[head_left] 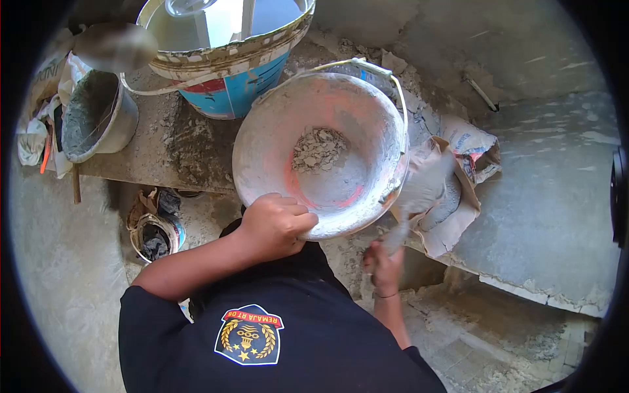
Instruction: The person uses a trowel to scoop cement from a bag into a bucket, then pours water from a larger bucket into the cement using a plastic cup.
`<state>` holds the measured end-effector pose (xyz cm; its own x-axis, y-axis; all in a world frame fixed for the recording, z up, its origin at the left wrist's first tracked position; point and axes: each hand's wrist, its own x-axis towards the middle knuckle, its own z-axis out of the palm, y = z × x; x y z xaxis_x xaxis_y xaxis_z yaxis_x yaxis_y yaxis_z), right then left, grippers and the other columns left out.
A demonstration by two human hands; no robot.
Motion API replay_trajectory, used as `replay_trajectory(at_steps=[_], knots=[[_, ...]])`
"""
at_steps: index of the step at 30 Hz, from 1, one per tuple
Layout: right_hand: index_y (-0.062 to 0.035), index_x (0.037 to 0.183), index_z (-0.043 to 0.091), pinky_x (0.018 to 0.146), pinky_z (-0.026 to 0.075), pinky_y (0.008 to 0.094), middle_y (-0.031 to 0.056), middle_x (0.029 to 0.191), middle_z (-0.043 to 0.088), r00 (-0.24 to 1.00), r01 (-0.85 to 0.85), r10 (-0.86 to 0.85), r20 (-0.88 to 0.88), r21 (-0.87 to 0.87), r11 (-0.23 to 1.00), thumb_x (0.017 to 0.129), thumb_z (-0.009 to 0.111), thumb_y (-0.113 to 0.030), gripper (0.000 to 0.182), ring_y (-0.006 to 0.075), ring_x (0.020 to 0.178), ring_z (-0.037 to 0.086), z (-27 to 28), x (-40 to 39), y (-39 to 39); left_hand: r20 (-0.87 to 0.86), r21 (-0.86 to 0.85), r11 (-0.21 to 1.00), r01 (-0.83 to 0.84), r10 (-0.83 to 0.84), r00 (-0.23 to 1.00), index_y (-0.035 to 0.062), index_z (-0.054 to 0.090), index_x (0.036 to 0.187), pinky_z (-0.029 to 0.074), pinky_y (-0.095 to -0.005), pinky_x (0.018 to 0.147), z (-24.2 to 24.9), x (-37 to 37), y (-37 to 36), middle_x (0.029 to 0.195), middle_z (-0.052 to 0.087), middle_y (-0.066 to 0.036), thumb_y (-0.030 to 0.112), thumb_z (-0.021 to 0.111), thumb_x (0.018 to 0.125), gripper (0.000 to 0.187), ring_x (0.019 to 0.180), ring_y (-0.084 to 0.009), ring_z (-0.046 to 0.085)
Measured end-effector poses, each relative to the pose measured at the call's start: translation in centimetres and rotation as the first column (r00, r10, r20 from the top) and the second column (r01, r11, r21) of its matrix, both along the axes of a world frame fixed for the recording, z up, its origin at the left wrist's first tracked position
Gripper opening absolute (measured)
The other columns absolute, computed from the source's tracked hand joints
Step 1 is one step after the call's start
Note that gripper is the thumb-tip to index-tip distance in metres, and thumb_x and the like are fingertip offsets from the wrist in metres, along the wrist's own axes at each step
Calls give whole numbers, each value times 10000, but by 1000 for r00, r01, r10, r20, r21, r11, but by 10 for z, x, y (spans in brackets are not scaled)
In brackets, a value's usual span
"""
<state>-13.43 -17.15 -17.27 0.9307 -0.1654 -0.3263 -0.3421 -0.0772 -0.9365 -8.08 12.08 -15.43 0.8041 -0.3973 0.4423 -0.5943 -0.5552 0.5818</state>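
My left hand (278, 226) is closed over the near rim of a bucket (262, 157), which is tilted so its inside faces me. Dry grey crumbs (319, 149) lie at the bottom of the bucket, over patches of reddish colour on the wall. Lower right, my right hand (385, 265) is wrapped round the handle of a trowel (424, 185), whose blade is smeared by motion. That blade overlaps the mouth of a torn paper bag (452, 239) holding grey powder (445, 208).
A large bucket of water (226, 98) stands behind, with a clear round container (187, 6) in it. At left are a grey-crusted bucket (121, 128) and plastic bags (31, 145). A smaller pail (175, 230) sits below the ledge. The concrete slab (544, 196) extends right.
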Motion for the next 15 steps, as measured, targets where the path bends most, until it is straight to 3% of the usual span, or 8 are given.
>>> replay_trajectory(at_steps=[5, 6, 7, 8, 11, 12, 13, 15], knots=[[-60, 1007, 464, 566, 474, 272, 41, 763, 569, 871, 357, -423, 249, 272, 894, 933, 555, -129, 137, 126, 651, 560, -7, 16, -15, -7, 20, 999, 32, -32, 999, 131, 643, 767, 456, -372, 534, 1, 0, 3, 622, 584, -14, 94, 682, 580, 194, 600, -219, 610], [-56, 1003, 472, 570, 473, 282, 33, 767, 570, 943, 97, -85, 323, -21, 995, 893, 609, -99, 181, 116, 650, 553, -37, 7, -18, 4, 23, 999, 44, -44, 999, 128, 644, 767, 455, -374, 536, 0, 0, 2, 626, 586, -17, 94, 682, 582, 193, 598, -222, 610], [-53, 1000, 480, 574, 472, 292, 24, 770, 571, 917, -171, 270, 293, -322, 931, 853, 663, -70, 235, 106, 650, 547, -45, 6, -5, 12, 22, 999, 45, -45, 999, 128, 644, 767, 455, -374, 536, -1, 2, 3, 626, 586, -17, 94, 682, 582, 193, 598, -222, 610], [-52, 990, 488, 565, 475, 277, 26, 753, 575, 987, -135, 151, 55, -227, 964, 845, 680, -77, 242, 110, 666, 561, -45, -2, 2, 4, -12, 1000, 24, -24, 1000, 124, 639, 759, 455, -378, 537, -3, 3, 4, 629, 587, -22, 92, 681, 580, 187, 600, -228, 611], [-54, 978, 482, 538, 473, 267, 33, 728, 566, 999, -2, 5, 32, -81, 997, 856, 654, -50, 212, 129, 649, 565, 27, 20, -7, -7, -42, 999, 13, -13, 1000, 115, 627, 741, 455, -385, 540, 1, 10, 10, 630, 586, -31, 88, 681, 575, 177, 601, -242, 612], [-62, 957, 478, 494, 462, 258, 44, 710, 556, 968, 98, -98, 233, 13, 995, 868, 617, -13, 172, 140, 595, 558, 37, 25, -3, -17, -43, 999, 18, -19, 1000, 110, 621, 731, 455, -389, 540, 2, 10, 11, 629, 586, -36, 85, 682, 571, 173, 600, -250, 613], [-62, 957, 478, 494, 462, 258, 44, 710, 556, 969, 94, -95, 230, 15, 995, 868, 617, -13, 172, 140, 595, 558, 36, 30, 1, -19, -41, 999, 13, -14, 1000, 110, 621, 731, 455, -389, 540, 2, 9, 11, 629, 586, -36, 85, 682, 571, 173, 600, -250, 613], [-76, 1026, 462, 465, 441, 265, 55, 723, 569, 826, 399, -501, 259, 359, 844, 872, 596, -5, 216, 134, 547, 542, 32, 35, 16, -14, -38, 999, 28, -29, 999, 106, 611, 712, 458, -392, 540, 3, 8, 8, 625, 586, -41, 81, 688, 563, 169, 596, -260, 611]])
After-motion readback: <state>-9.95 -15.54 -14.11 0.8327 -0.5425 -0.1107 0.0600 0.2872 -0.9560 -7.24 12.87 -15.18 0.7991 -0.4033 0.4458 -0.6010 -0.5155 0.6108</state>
